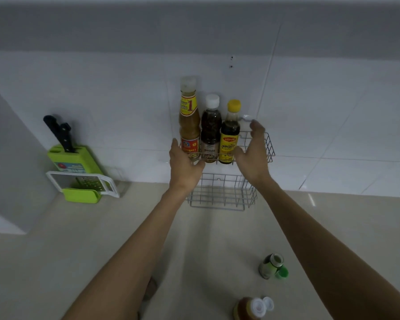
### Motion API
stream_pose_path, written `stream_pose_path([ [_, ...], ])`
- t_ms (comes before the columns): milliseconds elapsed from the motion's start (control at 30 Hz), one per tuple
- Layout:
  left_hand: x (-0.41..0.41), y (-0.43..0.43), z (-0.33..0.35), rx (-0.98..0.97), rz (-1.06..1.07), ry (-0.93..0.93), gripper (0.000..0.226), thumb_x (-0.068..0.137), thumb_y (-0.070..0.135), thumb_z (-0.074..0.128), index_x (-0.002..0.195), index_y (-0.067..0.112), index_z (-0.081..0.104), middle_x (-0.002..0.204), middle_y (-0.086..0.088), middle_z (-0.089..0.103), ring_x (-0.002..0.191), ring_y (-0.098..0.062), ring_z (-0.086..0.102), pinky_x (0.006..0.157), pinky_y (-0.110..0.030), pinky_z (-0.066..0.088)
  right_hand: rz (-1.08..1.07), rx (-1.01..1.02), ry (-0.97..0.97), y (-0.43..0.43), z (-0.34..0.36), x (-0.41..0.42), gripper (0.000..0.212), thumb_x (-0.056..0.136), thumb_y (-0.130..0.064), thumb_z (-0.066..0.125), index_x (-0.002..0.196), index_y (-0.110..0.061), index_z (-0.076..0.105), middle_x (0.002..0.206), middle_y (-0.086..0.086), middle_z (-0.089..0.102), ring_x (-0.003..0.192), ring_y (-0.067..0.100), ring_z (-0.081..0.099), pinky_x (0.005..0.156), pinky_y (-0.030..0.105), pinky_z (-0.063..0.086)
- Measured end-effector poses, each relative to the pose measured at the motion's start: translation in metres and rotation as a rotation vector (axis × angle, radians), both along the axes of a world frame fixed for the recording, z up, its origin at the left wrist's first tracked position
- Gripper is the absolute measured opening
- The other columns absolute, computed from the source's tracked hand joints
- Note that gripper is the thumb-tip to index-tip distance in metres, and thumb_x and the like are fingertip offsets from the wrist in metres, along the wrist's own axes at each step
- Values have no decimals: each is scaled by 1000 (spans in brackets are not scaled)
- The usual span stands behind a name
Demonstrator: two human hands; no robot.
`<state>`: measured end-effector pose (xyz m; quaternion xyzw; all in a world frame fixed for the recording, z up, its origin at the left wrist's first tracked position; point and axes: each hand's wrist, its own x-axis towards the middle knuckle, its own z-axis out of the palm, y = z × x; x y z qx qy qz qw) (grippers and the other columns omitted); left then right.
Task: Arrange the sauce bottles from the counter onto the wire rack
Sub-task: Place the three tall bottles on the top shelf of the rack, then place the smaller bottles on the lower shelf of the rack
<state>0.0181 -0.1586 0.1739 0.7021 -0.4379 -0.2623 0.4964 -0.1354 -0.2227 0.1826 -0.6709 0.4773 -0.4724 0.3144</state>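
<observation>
Wire rack (270,146): grey coated metal grid, two tiers, mounted against glossy white wall tiles (333,125). The upper tier holds three upright bottles side by side at its left end: a tall bottle of cloudy tan sauce (189,125) with a clear cap, a shorter bottle of dark flecked sauce (210,130) with a white cap, and a dark sauce bottle (230,137) with a yellow cap and yellow label. The lower tier (222,192) shows only bare wire.

Left hand (185,165): at the rack's front left corner, fingers curled around the rail beside the tan bottle. Right hand (252,153): fingers spread open, holding nothing, just right of the yellow-capped bottle.

On the smooth beige bench (79,250) stand a green-capped bottle (271,266) and a white-capped bottle (252,308), well apart from the rack. A green plastic knife block (72,162) holds black-handled knives.
</observation>
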Motion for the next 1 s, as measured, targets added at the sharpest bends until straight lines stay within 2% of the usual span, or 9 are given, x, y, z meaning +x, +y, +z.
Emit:
stream_pose_path([
  [133, -1, 46, 25, -58, 27, -61, 78, 90, 18, 67, 152, 11, 20, 157, -6, 27, 142, -17, 30, 94, -5, 18, -68, -89, -111, 40, 2, 1, 64, 81, -4, 56, 140, -8, 31, 141, 9, 43, 129, 21, 43, 110, 43, 39],
  [367, 21, 165, 41, -197, 86, -155, 43, 90, 14, 64, 131, 23, 55, 138, 8, 49, 121, 8, 39, 93, 10, 20, 264, -115, 154, 124, 4, 19, 46, 84, 1, 53, 126, -17, 50, 128, 2, 53, 117, 16, 50, 100, 39, 47],
  [500, 36, 233, 24, -197, 193, -209, 36, 89, 11, 65, 123, 24, 61, 133, 11, 55, 123, 4, 46, 103, -2, 29, 511, -85, 302, 172, -14, 45, 41, 86, -1, 52, 121, -20, 55, 124, -3, 55, 116, 15, 51, 97, 41, 48],
  [567, 44, 262, 5, -159, 256, -190, 35, 89, 13, 65, 121, 25, 62, 131, 11, 58, 121, -2, 52, 107, -19, 38, 598, -65, 353, 191, -31, 59, 36, 89, -9, 52, 122, -23, 55, 125, -4, 55, 115, 14, 51, 97, 42, 48],
  [633, 50, 285, -16, -99, 311, -151, 35, 89, 16, 65, 122, 28, 61, 128, 17, 57, 113, -15, 61, 101, -40, 48, 654, -40, 398, 208, -46, 75, 31, 93, -24, 53, 125, -27, 52, 127, -4, 54, 117, 16, 50, 96, 43, 48],
  [667, 52, 294, -26, -67, 340, -139, 35, 89, 17, 65, 123, 27, 61, 127, 18, 57, 111, -16, 61, 100, -42, 48, 677, -27, 440, 216, -52, 82, 34, 94, -31, 52, 128, -29, 49, 130, -4, 53, 118, 17, 49, 96, 44, 48],
  [733, 57, 305, -44, -6, 377, -132, 34, 91, 14, 62, 125, 22, 62, 127, 14, 59, 118, -7, 55, 104, -30, 43, 720, -9, 579, 226, -62, 96, 45, 93, -39, 52, 136, -31, 41, 138, -1, 48, 124, 23, 45, 99, 46, 45],
  [867, 70, 309, -65, 135, 332, -44, 35, 97, 13, 53, 131, 16, 59, 135, 5, 59, 114, 0, 52, 90, -6, 35, 780, 44, 842, 236, -76, 119, 62, 90, -43, 58, 144, -31, 29, 142, 7, 42, 126, 31, 41, 98, 48, 44],
  [1000, 78, 308, -75, 183, 284, -32, 35, 98, 17, 52, 132, 15, 59, 137, 2, 59, 125, -9, 52, 100, -15, 35, 735, -87, 909, 236, -87, 135, 46, 88, -36, 63, 125, -20, 42, 113, 13, 54, 103, 34, 55, 78, 42, 50],
])
